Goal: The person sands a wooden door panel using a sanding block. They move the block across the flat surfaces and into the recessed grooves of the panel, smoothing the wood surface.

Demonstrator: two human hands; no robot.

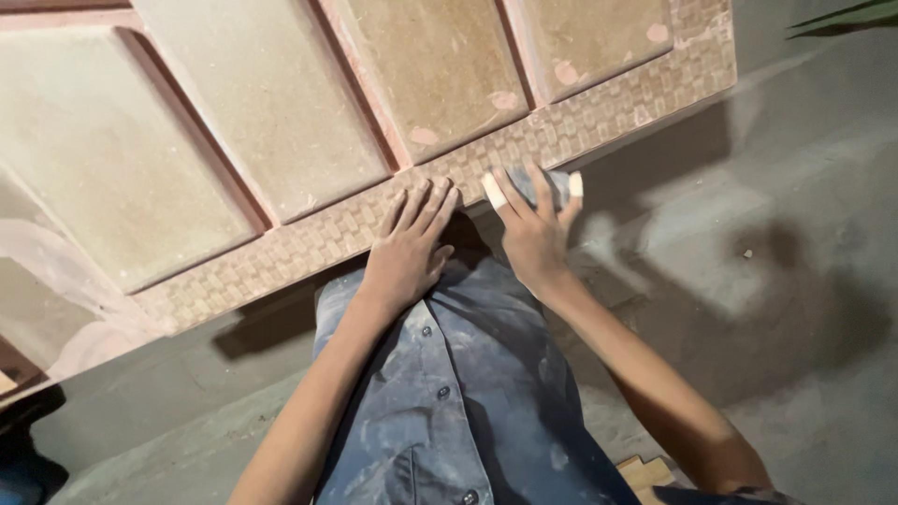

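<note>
Panelled door (281, 140) lies flat, carved basket-weave rail (309, 245) along its near edge; looks stiff and heavy. Left hand (407, 248) open, fingers spread flat on rail. Right hand (533, 224) pinches folded grey sanding sheet (535, 183) on rail; thin, floppy, best gripped by the fold.

A dusty grey concrete floor (804, 281) carries everything; a small pale wooden offcut (645, 475) lies on it at about five o'clock.

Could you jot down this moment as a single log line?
left hand: flat on door's woven-pattern edge | right hand: pressing grey sanding pad on same edge | floor: dusty
</note>
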